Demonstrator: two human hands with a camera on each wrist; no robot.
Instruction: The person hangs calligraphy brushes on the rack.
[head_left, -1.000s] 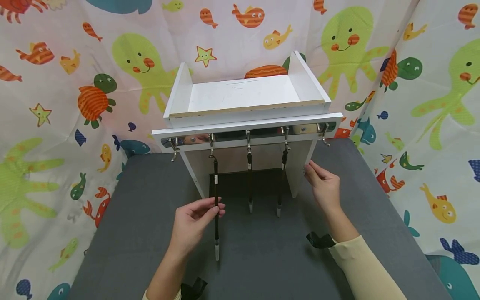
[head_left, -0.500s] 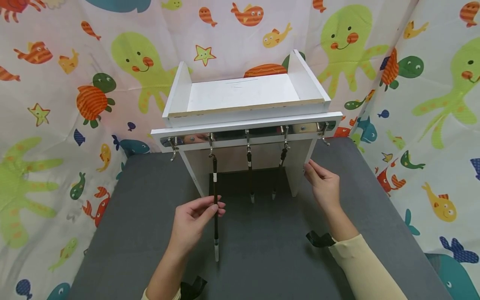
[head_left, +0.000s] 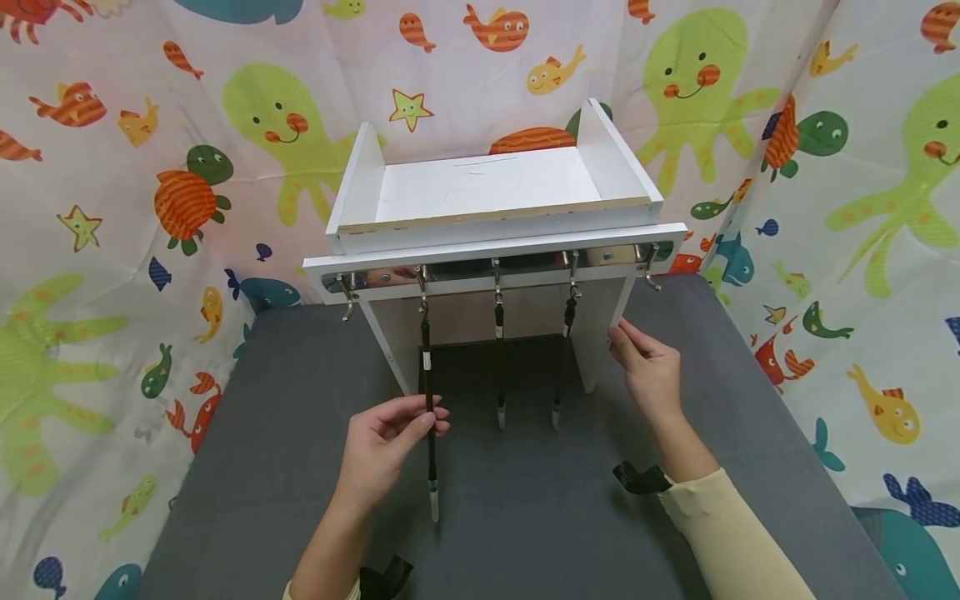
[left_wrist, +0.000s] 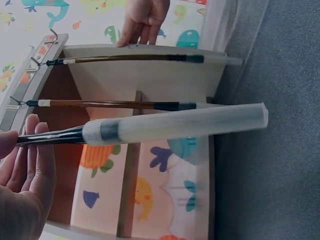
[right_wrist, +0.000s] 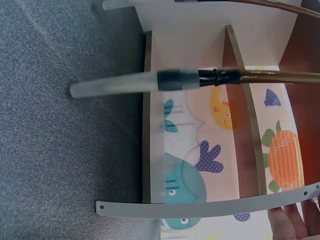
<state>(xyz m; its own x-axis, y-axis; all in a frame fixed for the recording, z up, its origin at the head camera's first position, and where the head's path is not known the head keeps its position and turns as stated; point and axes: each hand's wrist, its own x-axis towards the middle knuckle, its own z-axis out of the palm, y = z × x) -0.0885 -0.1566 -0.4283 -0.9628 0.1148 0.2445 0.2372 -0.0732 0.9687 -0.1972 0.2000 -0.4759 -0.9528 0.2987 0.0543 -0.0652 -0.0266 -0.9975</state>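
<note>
My left hand (head_left: 378, 454) pinches the dark handle of a capped calligraphy brush (head_left: 432, 457) between thumb and fingers. That brush points down, and its top end meets the second hook from the left. In the left wrist view its translucent cap (left_wrist: 195, 122) shows large. Two more capped brushes, a middle one (head_left: 500, 358) and a right one (head_left: 562, 358), hang from neighbouring hooks. My right hand (head_left: 648, 375) grips the front edge of the right side panel (head_left: 597, 333) of a white shelf unit (head_left: 491, 247); some of its fingers are behind the panel.
A metal hook rail (head_left: 457, 273) runs along the unit's front; its outermost left hook (head_left: 347, 300) and right hook (head_left: 649, 271) hold nothing. The unit stands on a grey cloth surface (head_left: 517, 517). A sea-animal patterned curtain (head_left: 465, 83) surrounds it at back and sides.
The held brush's top has shifted slightly up and left at its hook. The two hanging brushes swing, their tips now lower in view than half a second ago. Both hands stay nearly still.
</note>
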